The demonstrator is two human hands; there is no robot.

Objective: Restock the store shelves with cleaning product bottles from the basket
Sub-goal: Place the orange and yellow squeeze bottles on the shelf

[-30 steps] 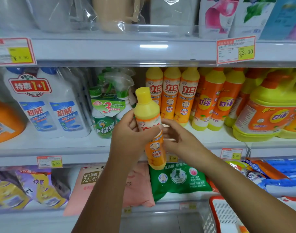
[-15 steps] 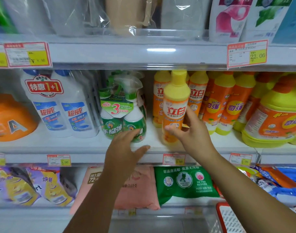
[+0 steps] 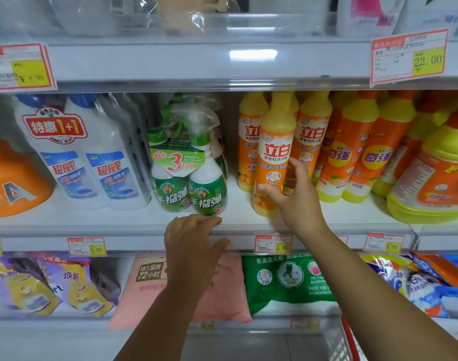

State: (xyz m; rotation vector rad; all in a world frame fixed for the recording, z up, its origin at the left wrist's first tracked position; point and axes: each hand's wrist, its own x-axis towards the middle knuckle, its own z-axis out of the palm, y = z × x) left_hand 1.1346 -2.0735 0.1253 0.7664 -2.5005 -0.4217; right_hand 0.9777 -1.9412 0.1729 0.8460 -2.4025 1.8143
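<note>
A yellow-and-orange dish soap bottle [image 3: 273, 155] stands upright near the front of the middle shelf [image 3: 238, 217], just before a row of matching bottles [image 3: 311, 131]. My right hand [image 3: 295, 196] holds its lower half, thumb across the front and fingers behind. My left hand [image 3: 194, 235] hangs relaxed at the shelf's front edge, below the green spray bottles [image 3: 194, 178], holding nothing. The basket [image 3: 349, 342] shows only as a red rim and white mesh at the bottom right.
White toilet-cleaner bottles [image 3: 92, 162] and an orange tub [image 3: 14, 183] fill the shelf's left. Larger orange jugs [image 3: 431, 178] crowd the right. The upper shelf rail [image 3: 222, 63] overhangs the bottle tops. Soft refill pouches [image 3: 282, 280] lie on the shelf below.
Both hands held the bottle before the shelf a second ago. My left hand let go and dropped to the shelf edge. My right hand carried the bottle up and set it on the shelf.
</note>
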